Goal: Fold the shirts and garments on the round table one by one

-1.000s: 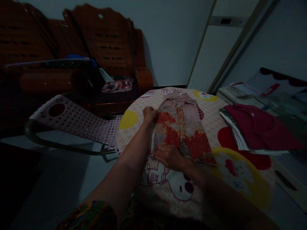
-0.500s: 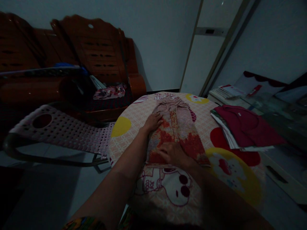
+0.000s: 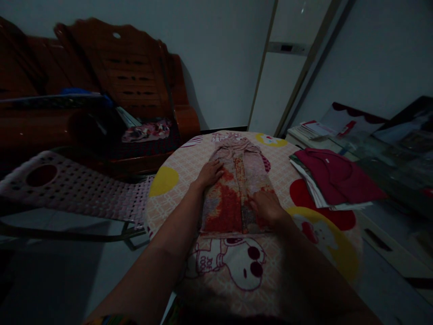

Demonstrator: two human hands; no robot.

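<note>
The red-and-beige patterned garment (image 3: 225,207) lay near the middle of the round, cloth-covered table (image 3: 161,207). The left hand (image 3: 210,173) rested on its left edge, fingers extended; the right hand (image 3: 266,205) curled over the other half, dimness hiding whether it pinched fabric. Flat, light strokes seemed best against creases. A folded-clothes stack (image 3: 338,176) limited room rightward; a woven chair (image 3: 77,180) stood leftward.

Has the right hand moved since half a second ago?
Yes. Judged against the printed dog on the tablecloth, the right hand has moved rightward across the patterned garment.
</note>
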